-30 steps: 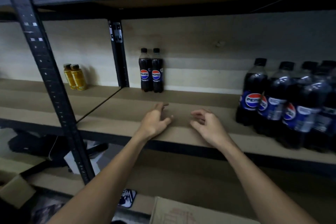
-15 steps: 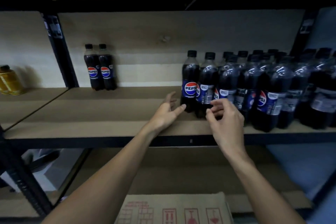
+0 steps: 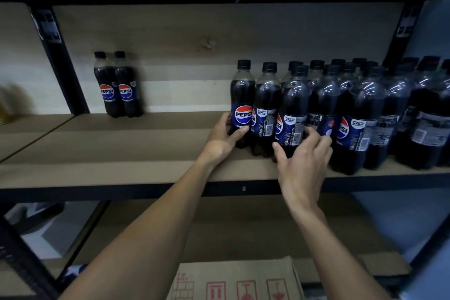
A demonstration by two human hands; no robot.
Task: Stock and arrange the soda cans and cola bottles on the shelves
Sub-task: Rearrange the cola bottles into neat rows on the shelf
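two bottles [image 3: 118,85] set upper left; left hand [image 3: 222,140] grasps end bottle [image 3: 241,95], right hand [image 3: 303,156] front bottle [image 3: 293,105]; cluster [image 3: 365,109] seemingly awaits arranging.

Both hands on stock: left hand [image 3: 222,139] wraps the lower part of the leftmost dark plastic Pepsi bottle [image 3: 242,95], thumb across its blue label. The right hand [image 3: 304,161] grips a black-capped front cola bottle [image 3: 292,109] two places right, thumb left of it, fingers round its right side. Both bottles are upright, at the left edge of a dense block of cola bottles [image 3: 389,109] filling frame right on the brown wooden shelf board [image 3: 146,148]. Matching bottle pair [image 3: 117,85] upper left against the back panel, well apart. Brown cardboard box [image 3: 233,280] bottom centre.
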